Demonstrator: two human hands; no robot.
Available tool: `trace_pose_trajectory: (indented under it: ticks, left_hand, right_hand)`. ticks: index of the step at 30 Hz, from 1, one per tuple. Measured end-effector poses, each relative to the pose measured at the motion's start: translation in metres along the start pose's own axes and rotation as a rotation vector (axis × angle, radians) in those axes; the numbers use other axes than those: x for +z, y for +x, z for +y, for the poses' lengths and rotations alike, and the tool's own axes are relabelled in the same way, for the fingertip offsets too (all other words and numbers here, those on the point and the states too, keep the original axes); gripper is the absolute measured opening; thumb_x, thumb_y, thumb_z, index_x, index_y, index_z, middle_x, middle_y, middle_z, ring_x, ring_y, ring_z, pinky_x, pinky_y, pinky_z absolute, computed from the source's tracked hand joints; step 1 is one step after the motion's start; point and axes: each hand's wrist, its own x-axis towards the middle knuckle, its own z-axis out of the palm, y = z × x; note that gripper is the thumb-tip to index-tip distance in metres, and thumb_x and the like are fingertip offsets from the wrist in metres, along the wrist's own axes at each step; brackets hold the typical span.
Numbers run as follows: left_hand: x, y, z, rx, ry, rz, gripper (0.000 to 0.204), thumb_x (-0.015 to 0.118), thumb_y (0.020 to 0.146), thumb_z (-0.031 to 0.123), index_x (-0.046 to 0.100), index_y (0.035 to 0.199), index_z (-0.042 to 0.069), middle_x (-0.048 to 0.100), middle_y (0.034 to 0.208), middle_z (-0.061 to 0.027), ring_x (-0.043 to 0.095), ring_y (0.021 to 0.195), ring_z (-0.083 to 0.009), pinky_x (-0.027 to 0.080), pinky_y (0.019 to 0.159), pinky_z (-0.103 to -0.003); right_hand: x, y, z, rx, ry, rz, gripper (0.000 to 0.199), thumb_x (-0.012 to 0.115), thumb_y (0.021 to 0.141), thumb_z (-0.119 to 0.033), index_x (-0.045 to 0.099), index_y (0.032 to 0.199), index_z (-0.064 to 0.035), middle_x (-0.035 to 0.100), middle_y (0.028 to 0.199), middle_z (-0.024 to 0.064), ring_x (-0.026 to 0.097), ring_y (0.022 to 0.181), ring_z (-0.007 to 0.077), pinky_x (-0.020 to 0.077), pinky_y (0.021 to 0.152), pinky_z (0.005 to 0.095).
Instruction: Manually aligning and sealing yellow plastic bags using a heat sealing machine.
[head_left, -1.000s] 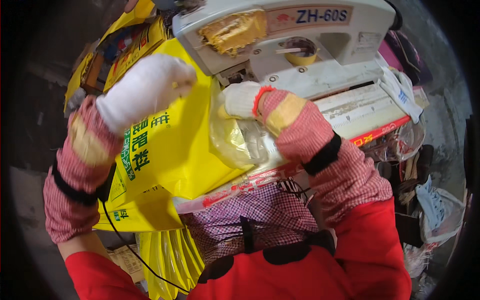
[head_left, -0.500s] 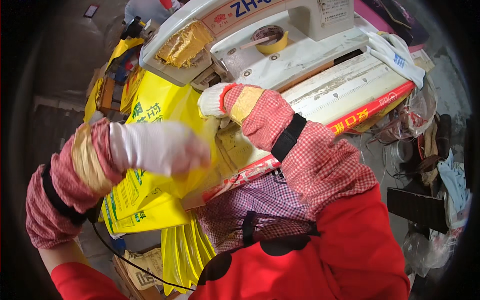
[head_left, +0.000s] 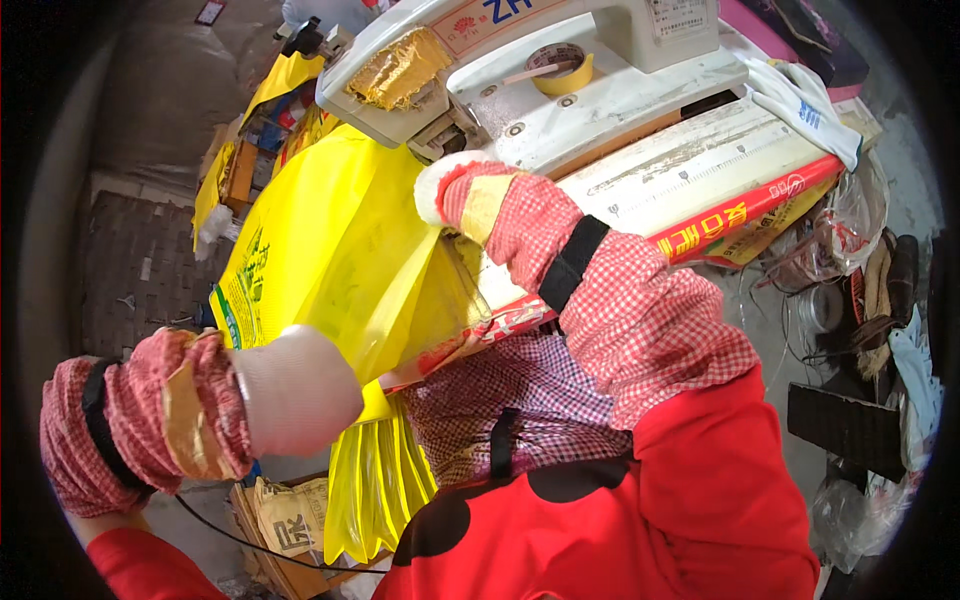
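Observation:
A yellow printed plastic-like bag [head_left: 340,240] spreads from the pale sewing machine [head_left: 560,110] down toward me. My left hand [head_left: 305,390], in a white glove, is closed into a rounded fist against the bag's lower edge; its fingertips are hidden. In a white glove too, my right hand [head_left: 438,190] lies against the bag's upper right edge, just below the machine's needle area [head_left: 445,135]. The sleeve and the back of the hand hide its fingers. Both forearms wear red checked sleeve covers with black bands.
A roll of yellow tape [head_left: 562,72] rests on the machine bed. The white worktable [head_left: 700,170] has a red printed front edge. Pleated yellow bags [head_left: 380,490] hang below, beside a wooden box [head_left: 270,560]. A white cloth [head_left: 805,105] lies at the right end; clutter fills the floor beyond.
My left hand has moved down and left, away from the table. The bag has swung up and spread out. The right hand remains by the machine, its glove slightly raised.

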Motion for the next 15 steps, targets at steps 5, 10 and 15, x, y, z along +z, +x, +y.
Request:
trace_pose_trajectory:
  ticks: [5, 10, 15]
  left_hand:
    - [0.03, 0.067, 0.022, 0.333, -0.046, 0.699, 0.014, 0.065, 0.061, 0.026, 0.063, 0.057, 0.014, 0.058, 0.056, -0.0053, 0.06, 0.055, -0.0254, 0.045, 0.047, -0.037]
    - [0.006, 0.087, 0.005, 0.598, -0.041, 0.63, 0.016, 0.066, 0.065, 0.024, 0.061, 0.058, 0.01, 0.057, 0.055, -0.0068, 0.06, 0.057, -0.0258, 0.047, 0.049, -0.039]
    - [0.015, 0.059, 0.005, 0.376, -0.214, 0.736, 0.016, 0.06, 0.065, 0.022, 0.055, 0.051, 0.017, 0.052, 0.05, -0.001, 0.055, 0.05, -0.0261, 0.044, 0.046, -0.04]
  right_hand:
    - [0.02, -0.069, -0.056, -0.245, -0.34, 0.608, 0.009, 0.053, 0.075, -0.011, 0.062, 0.075, -0.0105, 0.059, 0.07, 0.0031, 0.059, 0.071, 0.0183, 0.0459, 0.07, 0.0302]
    - [0.06, -0.069, -0.06, -0.239, 0.214, -0.25, 0.022, 0.059, 0.072, -0.024, 0.065, 0.085, -0.0083, 0.064, 0.08, 0.0133, 0.062, 0.076, 0.0293, 0.05, 0.067, 0.0382]
    - [0.006, -0.067, -0.044, 0.145, 0.652, 0.549, 0.036, 0.055, 0.077, -0.022, 0.058, 0.108, -0.0015, 0.06, 0.105, 0.022, 0.058, 0.099, 0.0353, 0.0452, 0.087, 0.0395]
